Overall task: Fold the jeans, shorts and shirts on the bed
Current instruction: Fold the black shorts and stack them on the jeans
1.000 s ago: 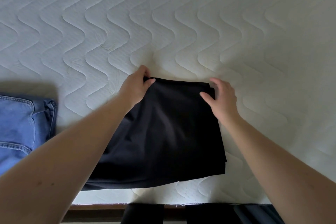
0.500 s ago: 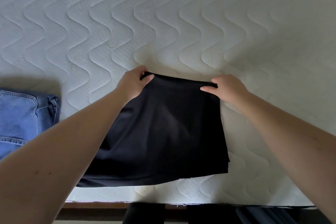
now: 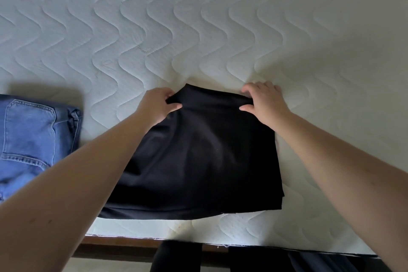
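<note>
A black folded garment [image 3: 205, 161] lies near the front edge of the white quilted mattress [image 3: 198, 28]. My left hand [image 3: 157, 105] pinches its far left corner, thumb on top and fingers curled under the cloth. My right hand [image 3: 265, 101] grips the far right corner, fingers curled over the far edge and thumb on the fabric. The far edge is lifted slightly off the mattress between both hands. Folded blue jeans [image 3: 31, 139] lie at the left, partly hidden by my left forearm.
The mattress's front edge [image 3: 220, 242] runs along the bottom, with a dark wooden bed frame [image 3: 123, 247] below it. Dark legs or clothing [image 3: 176, 256] stand under that edge. Bare mattress stretches beyond and to the right of the black garment.
My right hand has gone from resting beside the far right corner to gripping it. Both hands have raised the garment's far edge a little. The jeans have not moved.
</note>
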Demonstrator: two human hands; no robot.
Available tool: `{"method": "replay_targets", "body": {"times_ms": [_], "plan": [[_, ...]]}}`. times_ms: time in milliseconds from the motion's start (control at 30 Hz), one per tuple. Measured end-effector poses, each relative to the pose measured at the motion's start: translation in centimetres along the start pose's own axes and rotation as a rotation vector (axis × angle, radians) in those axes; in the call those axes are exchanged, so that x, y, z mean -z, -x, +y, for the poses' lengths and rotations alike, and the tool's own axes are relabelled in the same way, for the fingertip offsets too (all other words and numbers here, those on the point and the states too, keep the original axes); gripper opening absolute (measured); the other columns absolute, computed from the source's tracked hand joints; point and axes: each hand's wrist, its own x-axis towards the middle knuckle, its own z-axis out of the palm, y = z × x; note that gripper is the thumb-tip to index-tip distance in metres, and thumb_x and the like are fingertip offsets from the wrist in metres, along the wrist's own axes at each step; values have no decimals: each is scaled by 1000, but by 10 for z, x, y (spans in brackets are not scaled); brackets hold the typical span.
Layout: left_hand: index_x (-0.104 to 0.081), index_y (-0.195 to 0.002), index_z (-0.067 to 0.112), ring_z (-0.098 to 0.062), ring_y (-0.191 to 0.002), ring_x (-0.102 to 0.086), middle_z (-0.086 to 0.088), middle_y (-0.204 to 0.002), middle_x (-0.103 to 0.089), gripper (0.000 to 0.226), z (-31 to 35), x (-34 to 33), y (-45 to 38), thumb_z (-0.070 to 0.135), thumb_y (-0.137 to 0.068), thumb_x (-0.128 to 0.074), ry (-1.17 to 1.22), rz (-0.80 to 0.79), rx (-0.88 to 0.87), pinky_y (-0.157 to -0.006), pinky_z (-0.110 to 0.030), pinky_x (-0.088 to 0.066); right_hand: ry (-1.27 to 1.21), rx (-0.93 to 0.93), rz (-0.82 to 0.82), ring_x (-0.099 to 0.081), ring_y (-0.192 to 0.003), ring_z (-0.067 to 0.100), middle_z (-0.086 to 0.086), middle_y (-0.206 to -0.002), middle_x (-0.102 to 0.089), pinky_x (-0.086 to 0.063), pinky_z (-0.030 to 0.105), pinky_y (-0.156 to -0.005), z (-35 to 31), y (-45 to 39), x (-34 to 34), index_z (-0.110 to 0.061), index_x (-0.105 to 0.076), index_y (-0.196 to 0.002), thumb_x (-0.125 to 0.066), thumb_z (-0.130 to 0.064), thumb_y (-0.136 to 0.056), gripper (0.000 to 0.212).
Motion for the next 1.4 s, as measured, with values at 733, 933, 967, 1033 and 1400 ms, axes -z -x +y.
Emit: {"method": "replay_targets", "body": {"times_ms": [733, 933, 967, 1033, 1400], "plan": [[-69, -106, 38, -2, -86, -66, 17, -88, -72, 22, 29, -21, 75, 25, -92, -60, 186, 134, -176, -84, -32, -55, -140, 267, 162, -66, -98, 33, 9, -114, -70, -53, 38, -81, 22, 47, -10, -12, -66, -124, -41, -9, -83, 48], [-77, -98, 16, -21, -96, -62, 5, -103, -69, 25, 15, -56, 124, 1, -78, -74, -39, 420, -430, -75, -35, -54, -15, 442, 228, -65, -110, 32, 11, -126, -66, -54, 46, -90, 28, 78, -27, -6, -64, -127, -36, 8, -81, 55], [-77, -97, 14, -24, -93, -62, 1, -100, -69, 25, 12, -63, 131, 0, -76, -75, -75, 450, -446, -71, -34, -54, 10, 460, 215, -64, -113, 32, 11, -128, -64, -53, 46, -92, 30, 84, -28, -7, -62, -129, -38, 10, -81, 56], [-76, -95, 10, -28, -85, -62, -4, -93, -67, 25, 7, -76, 145, -2, -73, -77, -142, 478, -492, -65, -35, -54, 51, 480, 187, -60, -119, 31, 11, -134, -60, -50, 46, -97, 33, 95, -31, -9, -60, -132, -52, 16, -76, 61], [-73, -91, 9, -28, -74, -61, -7, -88, -65, 29, -8, -123, 181, -6, -67, -78, -353, 364, -508, -68, -39, -55, 103, 441, 173, -58, -122, 34, 13, -134, -60, -50, 47, -96, 22, 144, -41, -5, -62, -129, -66, 19, -67, 67]]}}
